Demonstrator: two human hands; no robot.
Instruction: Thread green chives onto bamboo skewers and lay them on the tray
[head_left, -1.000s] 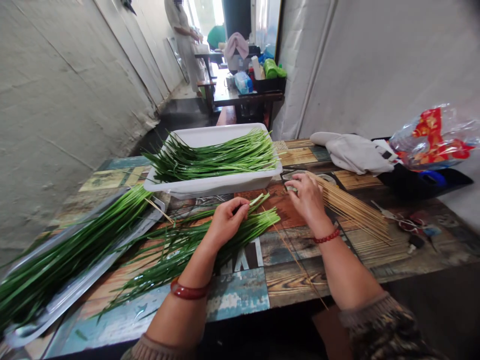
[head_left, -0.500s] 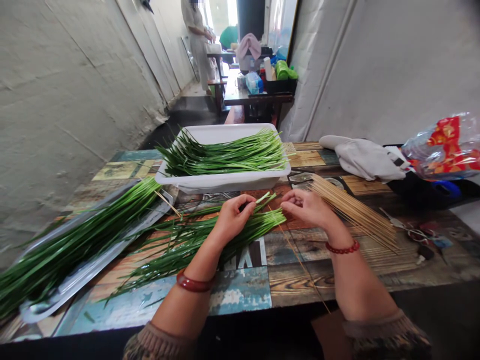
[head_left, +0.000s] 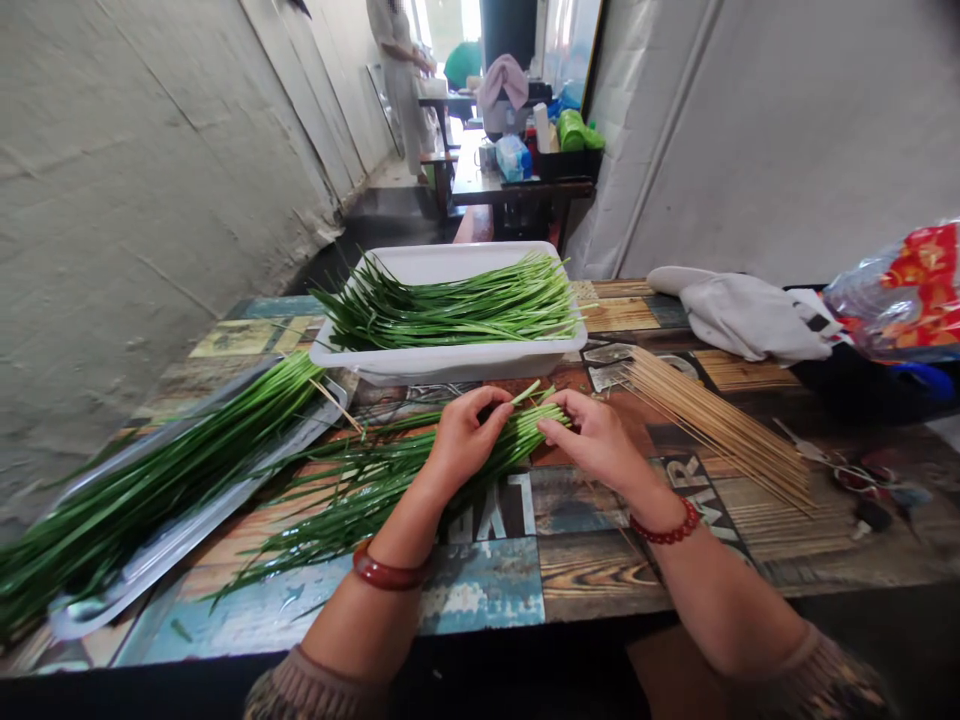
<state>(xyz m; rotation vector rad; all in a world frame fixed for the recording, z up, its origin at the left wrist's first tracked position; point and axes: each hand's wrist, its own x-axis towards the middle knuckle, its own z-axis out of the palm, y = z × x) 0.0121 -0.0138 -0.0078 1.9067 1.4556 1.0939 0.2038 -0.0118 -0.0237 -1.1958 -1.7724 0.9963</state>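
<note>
My left hand (head_left: 474, 430) is closed in a pinch on pale stem ends of garlic chives (head_left: 405, 465), which lie spread on the table with their leaves toward the lower left. At the pale ends of this bunch, my right hand (head_left: 589, 430) has its thumb and fingers closed round stems. A thin skewer shows faintly below the right wrist side. Behind the hands stands a white tub (head_left: 450, 365) holding more chives. A further large bunch of chives (head_left: 195, 465) lies on a clear plastic tray (head_left: 217, 520) at the left, with skewers at its tip.
Bamboo skewers (head_left: 720, 430) lie in a pile right of my hand, with scissors and keys (head_left: 866, 490) beyond. A pale cap (head_left: 742, 310) and a red-and-clear plastic bag (head_left: 904, 290) sit at the back right. A person (head_left: 401, 90) stands in the background near another table (head_left: 472, 175).
My right hand has moved left and down onto the stem ends of the bunch and closed there. My left hand keeps its pinch in nearly the same spot. The view has shifted slightly.
</note>
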